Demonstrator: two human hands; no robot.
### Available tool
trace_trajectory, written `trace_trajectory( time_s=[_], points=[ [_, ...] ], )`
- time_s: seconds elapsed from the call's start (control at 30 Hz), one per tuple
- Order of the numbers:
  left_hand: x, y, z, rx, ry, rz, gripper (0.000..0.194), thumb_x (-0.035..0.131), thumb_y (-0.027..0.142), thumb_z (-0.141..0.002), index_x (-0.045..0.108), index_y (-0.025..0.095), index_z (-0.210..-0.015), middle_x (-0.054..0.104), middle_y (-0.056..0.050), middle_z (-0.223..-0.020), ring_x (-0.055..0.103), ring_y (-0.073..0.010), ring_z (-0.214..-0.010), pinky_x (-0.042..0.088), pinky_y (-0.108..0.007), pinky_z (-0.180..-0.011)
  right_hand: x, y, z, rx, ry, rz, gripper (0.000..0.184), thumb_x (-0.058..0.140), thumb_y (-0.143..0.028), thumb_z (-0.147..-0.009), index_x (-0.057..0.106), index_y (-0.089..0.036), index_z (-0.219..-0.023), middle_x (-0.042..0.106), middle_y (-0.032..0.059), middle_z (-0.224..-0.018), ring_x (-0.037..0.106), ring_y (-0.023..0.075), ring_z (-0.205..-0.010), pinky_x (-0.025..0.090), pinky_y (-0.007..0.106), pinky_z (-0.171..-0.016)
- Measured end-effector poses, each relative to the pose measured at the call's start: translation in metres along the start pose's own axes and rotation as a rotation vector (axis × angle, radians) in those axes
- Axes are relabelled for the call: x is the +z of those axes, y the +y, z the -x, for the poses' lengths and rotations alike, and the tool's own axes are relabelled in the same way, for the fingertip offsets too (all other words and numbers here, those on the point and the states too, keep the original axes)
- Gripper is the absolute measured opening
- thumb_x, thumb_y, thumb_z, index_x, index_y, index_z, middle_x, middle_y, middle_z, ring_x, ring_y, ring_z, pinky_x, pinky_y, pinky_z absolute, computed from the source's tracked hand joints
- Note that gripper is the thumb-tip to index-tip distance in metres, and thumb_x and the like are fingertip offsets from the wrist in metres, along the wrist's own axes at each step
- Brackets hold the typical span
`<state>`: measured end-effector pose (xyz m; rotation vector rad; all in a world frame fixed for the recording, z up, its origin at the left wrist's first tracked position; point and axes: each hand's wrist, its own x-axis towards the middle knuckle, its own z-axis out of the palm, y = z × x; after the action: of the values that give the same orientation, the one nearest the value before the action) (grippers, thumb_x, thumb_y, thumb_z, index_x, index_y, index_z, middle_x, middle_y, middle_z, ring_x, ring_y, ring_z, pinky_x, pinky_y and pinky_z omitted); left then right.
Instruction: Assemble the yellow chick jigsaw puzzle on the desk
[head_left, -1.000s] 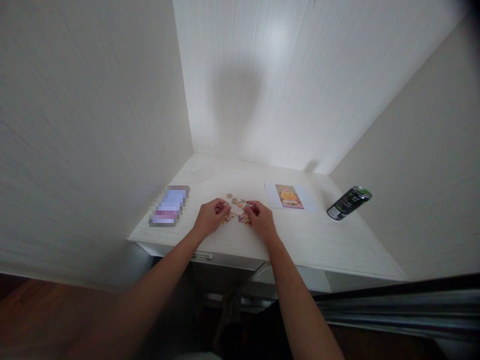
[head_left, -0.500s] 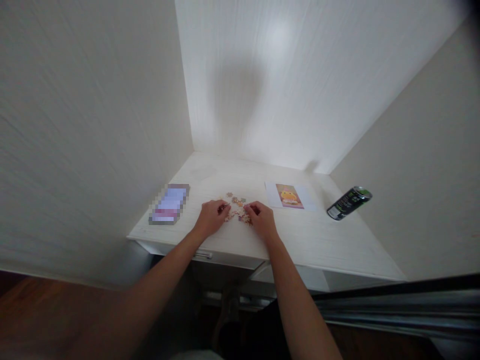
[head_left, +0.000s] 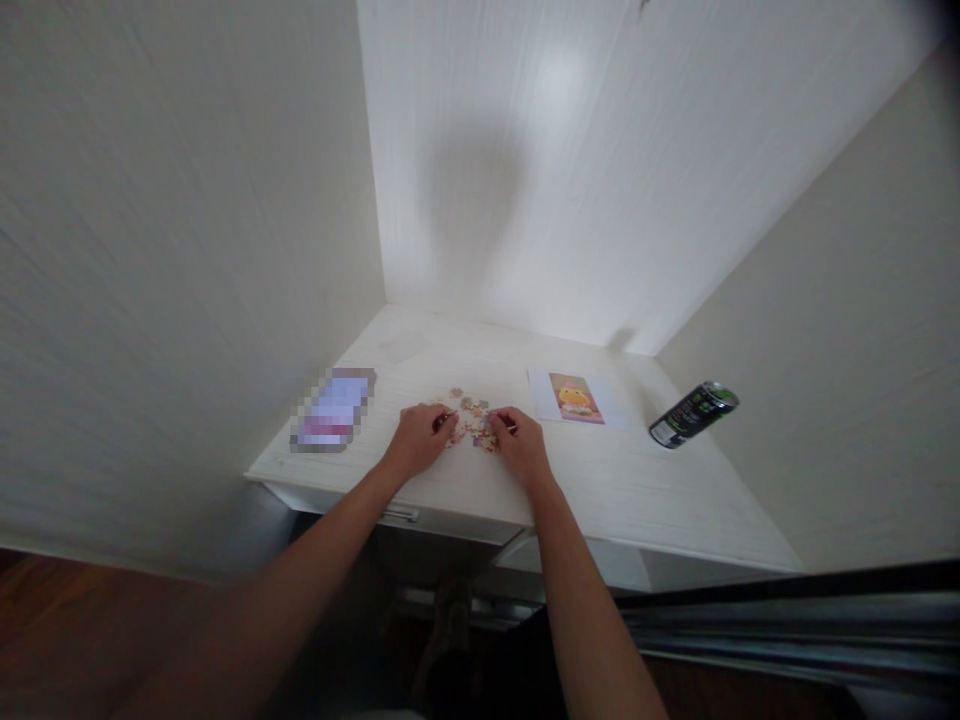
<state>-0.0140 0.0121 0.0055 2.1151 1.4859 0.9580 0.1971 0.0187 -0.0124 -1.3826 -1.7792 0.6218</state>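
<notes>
1. The puzzle pieces (head_left: 478, 432) lie in a loose pile on the white desk (head_left: 637, 505), between the two hands, near the front edge.
2. The left hand (head_left: 417, 440) rests at the pile's left side, fingers curled, thumb close to the fingertips; I cannot tell whether they pinch a piece.
3. The right hand (head_left: 523, 442) mirrors it on the right, fingers bent narrow; their grip is also unclear.
4. Both forearms (head_left: 581, 585) reach forward, converging toward the pile.
</notes>
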Motion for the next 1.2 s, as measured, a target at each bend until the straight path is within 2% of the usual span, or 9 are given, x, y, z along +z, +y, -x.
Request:
trace_trajectory(
  time_s=[0.27,0.43,0.53,0.67,0.73,0.83,1.0,1.2],
  points=[
    [0.003,-0.004,0.001,0.027,0.038,0.020,0.029,0.051,0.038,-0.096,0.066,0.016,-0.084,0.059,-0.003,-0.080,0.052,-0.0158,-0.075,0.037,-0.031,-0.072,0.001,0.002,0.000,0.015,0.001,-0.029,0.024,0.060,-0.036,-0.097,0.065,-0.015,-0.108,0.068,0.0054,-0.102,0.066,0.0167,-0.086,0.057,0.037,-0.078],
    [0.005,-0.007,0.003,0.055,0.074,0.005,0.021,0.057,0.034,-0.091,0.071,0.020,-0.084,0.061,-0.005,-0.097,0.056,-0.0174,-0.090,0.041,-0.035,-0.083,0.001,0.007,-0.001,0.035,0.026,-0.069,0.025,0.060,-0.036,-0.097,0.065,-0.014,-0.109,0.068,0.0053,-0.102,0.066,0.0166,-0.085,0.057,0.036,-0.076],
    [0.007,-0.008,0.005,0.073,0.091,-0.055,0.015,0.063,0.034,-0.088,0.072,0.024,-0.092,0.061,-0.004,-0.110,0.055,-0.0215,-0.103,0.039,-0.041,-0.093,0.002,0.009,-0.001,0.035,0.032,-0.097,0.025,0.060,-0.036,-0.097,0.065,-0.015,-0.109,0.068,0.0054,-0.102,0.066,0.0167,-0.085,0.058,0.036,-0.076],
    [0.009,-0.002,0.009,0.144,0.098,-0.136,0.024,0.063,0.034,-0.088,0.067,0.024,-0.111,0.058,-0.004,-0.124,0.052,-0.0244,-0.116,0.034,-0.047,-0.100,0.004,0.009,-0.001,0.035,0.028,-0.121,0.025,0.060,-0.036,-0.097,0.064,-0.014,-0.109,0.068,0.0052,-0.101,0.067,0.0160,-0.083,0.058,0.035,-0.074],
    [0.009,0.003,0.011,0.202,0.069,-0.165,0.027,0.064,0.032,-0.088,0.065,0.024,-0.114,0.058,-0.004,-0.127,0.050,-0.0248,-0.120,0.031,-0.048,-0.104,0.004,0.008,-0.001,0.037,0.037,-0.115,0.025,0.060,-0.036,-0.097,0.064,-0.014,-0.110,0.068,0.0051,-0.101,0.067,0.0159,-0.082,0.058,0.034,-0.073],
    [0.010,0.007,0.011,0.239,0.033,-0.195,0.023,0.062,0.029,-0.089,0.066,0.023,-0.111,0.060,-0.003,-0.124,0.051,-0.0249,-0.119,0.031,-0.048,-0.104,0.003,0.007,0.000,0.051,0.086,-0.068,0.026,0.060,-0.036,-0.098,0.064,-0.015,-0.111,0.068,0.0053,-0.102,0.067,0.0163,-0.084,0.058,0.035,-0.075],
    [0.010,0.005,0.008,0.185,0.027,-0.191,0.019,0.054,0.027,-0.094,0.066,0.022,-0.107,0.065,-0.003,-0.108,0.056,-0.0242,-0.107,0.036,-0.046,-0.094,0.001,0.007,0.000,0.083,0.191,0.066,0.025,0.060,-0.037,-0.097,0.065,-0.016,-0.110,0.068,0.0063,-0.106,0.066,0.0179,-0.089,0.057,0.039,-0.081],
    [0.011,-0.001,0.007,0.166,0.004,-0.130,0.020,0.056,0.027,-0.093,0.067,0.021,-0.109,0.067,-0.001,-0.108,0.057,-0.0228,-0.105,0.040,-0.043,-0.093,-0.001,0.004,0.000,0.055,0.202,0.157,0.026,0.061,-0.036,-0.097,0.064,-0.016,-0.113,0.066,0.0078,-0.114,0.065,0.0205,-0.099,0.055,0.042,-0.087]
  ],
)
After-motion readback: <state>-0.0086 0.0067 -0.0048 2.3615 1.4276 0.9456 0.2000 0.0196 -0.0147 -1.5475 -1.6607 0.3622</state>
